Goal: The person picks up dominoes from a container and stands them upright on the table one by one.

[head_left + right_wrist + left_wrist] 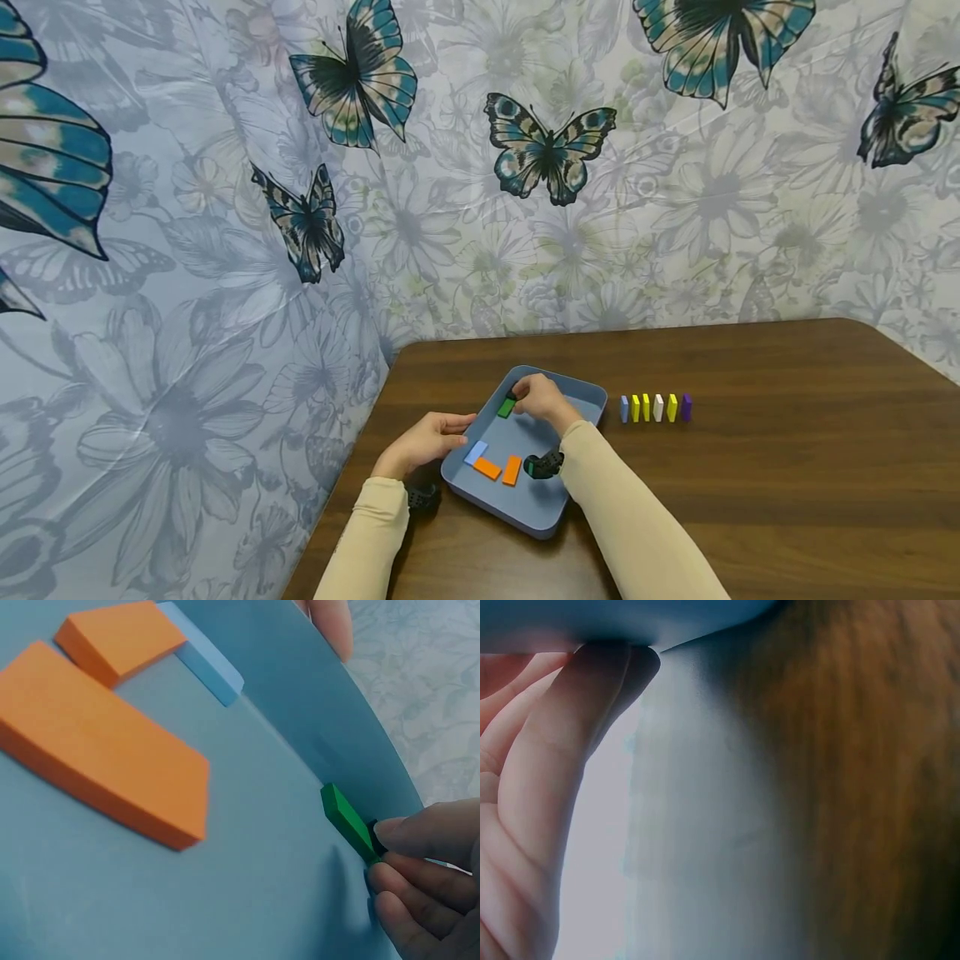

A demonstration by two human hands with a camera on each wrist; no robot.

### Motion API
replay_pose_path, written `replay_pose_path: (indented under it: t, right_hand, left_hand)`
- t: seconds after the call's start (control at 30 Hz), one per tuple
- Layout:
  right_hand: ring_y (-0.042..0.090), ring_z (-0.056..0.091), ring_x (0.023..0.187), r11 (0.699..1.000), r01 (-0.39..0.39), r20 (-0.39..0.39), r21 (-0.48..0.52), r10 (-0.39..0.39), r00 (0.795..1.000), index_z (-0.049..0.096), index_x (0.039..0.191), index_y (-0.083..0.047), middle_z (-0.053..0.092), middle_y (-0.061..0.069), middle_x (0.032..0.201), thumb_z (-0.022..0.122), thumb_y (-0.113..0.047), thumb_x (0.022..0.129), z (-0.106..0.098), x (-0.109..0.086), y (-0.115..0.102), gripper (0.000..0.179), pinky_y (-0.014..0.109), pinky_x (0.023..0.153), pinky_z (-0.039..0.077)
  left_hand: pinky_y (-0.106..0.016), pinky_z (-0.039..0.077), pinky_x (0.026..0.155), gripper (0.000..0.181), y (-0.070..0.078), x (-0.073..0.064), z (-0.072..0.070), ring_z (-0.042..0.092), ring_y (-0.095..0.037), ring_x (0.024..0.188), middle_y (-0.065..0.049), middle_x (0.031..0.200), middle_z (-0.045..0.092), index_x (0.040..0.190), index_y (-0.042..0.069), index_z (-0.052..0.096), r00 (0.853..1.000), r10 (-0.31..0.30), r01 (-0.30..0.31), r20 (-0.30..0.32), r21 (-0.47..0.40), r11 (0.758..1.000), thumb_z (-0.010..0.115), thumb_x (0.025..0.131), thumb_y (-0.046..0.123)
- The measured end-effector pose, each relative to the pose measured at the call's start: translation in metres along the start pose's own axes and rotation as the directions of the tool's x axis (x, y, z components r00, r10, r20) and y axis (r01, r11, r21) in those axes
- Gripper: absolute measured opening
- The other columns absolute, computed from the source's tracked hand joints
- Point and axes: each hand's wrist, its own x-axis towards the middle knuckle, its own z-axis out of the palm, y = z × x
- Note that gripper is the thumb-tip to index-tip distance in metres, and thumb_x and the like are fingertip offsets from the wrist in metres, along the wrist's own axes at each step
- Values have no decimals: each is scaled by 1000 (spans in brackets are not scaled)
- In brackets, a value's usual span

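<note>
A blue-grey tray lies on the table, turned at an angle. My left hand is at its left side with fingers extended, fingertips right at the rim; in the left wrist view the hand meets the tray's outer wall. Inside the tray, my right hand pinches a small black block, mostly covered by thumb and fingers. It sits close to the end of a green block along the tray wall. A light blue block and two orange blocks lie nearer the front.
Right of the tray, a row of small blocks stands upright on the wooden table: light blue, several yellow, one white and one purple. Behind the table hangs a butterfly-patterned cloth.
</note>
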Motion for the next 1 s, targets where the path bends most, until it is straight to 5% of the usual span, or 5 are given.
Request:
replay_pose_path:
  t: [0.67, 1.0]
  right_hand:
    - [27, 64, 98, 997, -10, 54, 76, 6, 999, 65, 122, 4, 68, 16, 111, 75, 0, 84, 7, -1, 1, 39, 40, 88, 55]
    - [23, 57, 90, 1000, 1, 79, -7, -1, 997, 60, 120, 3, 64, 13, 104, 84, -6, 78, 13, 2, -7, 49, 39, 88, 52]
  left_hand:
    - [-42, 57, 94, 49, 1, -1, 0, 58, -36, 128, -26, 149, 47, 150, 1, 44, 1000, -4, 4, -10, -2, 1000, 54, 102, 4]
    - [-43, 57, 94, 50, 1, -1, -2, 59, -35, 127, -25, 150, 47, 150, 1, 43, 1000, 1, 0, -1, 5, 1000, 54, 102, 5]
